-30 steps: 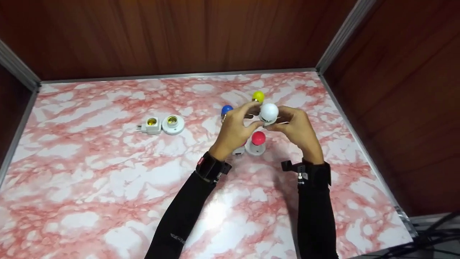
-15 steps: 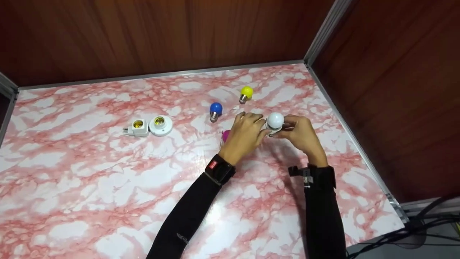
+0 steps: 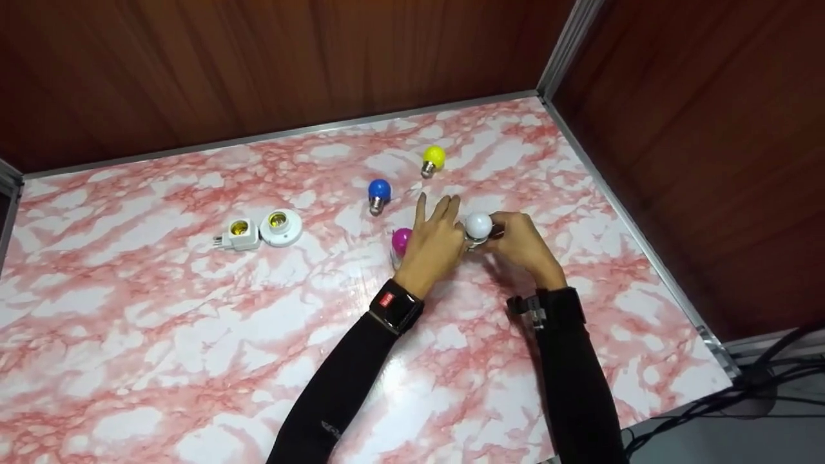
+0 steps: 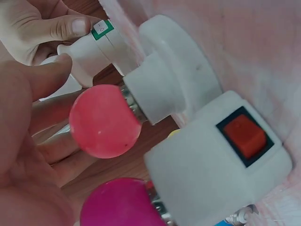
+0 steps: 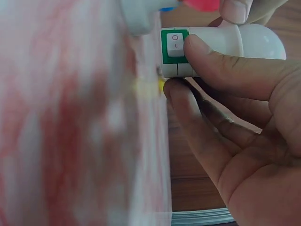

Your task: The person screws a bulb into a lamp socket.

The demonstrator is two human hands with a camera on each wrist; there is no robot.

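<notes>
In the head view, a white light bulb [image 3: 478, 225] stands dome up between the hands. My right hand [image 3: 523, 243] grips the white lamp holder [image 5: 170, 70] under it, thumb by its green-framed switch [image 5: 175, 45]. My left hand [image 3: 435, 248] pinches the bulb's rim between thumb and index finger, its other fingers stretched out. Beneath the left palm, the left wrist view has a red bulb [image 4: 104, 121] in a round white base [image 4: 181, 66]. Beside it, a magenta bulb [image 4: 120, 205] sits in a square white holder [image 4: 202, 165] with a red switch [image 4: 244, 135].
A blue bulb [image 3: 379, 191] and a yellow bulb [image 3: 434, 156] lie farther back on the marbled table [image 3: 258, 361]. Towards the left stand a square plug-in socket [image 3: 242, 235] and a round socket base [image 3: 281, 228]. Black cables [image 3: 702, 399] hang past the right front corner.
Both hands have moved the white bulb nearer to me and slightly right. My left hand now covers the red bulb, and its outer fingers are straighter. The head view has shifted.
</notes>
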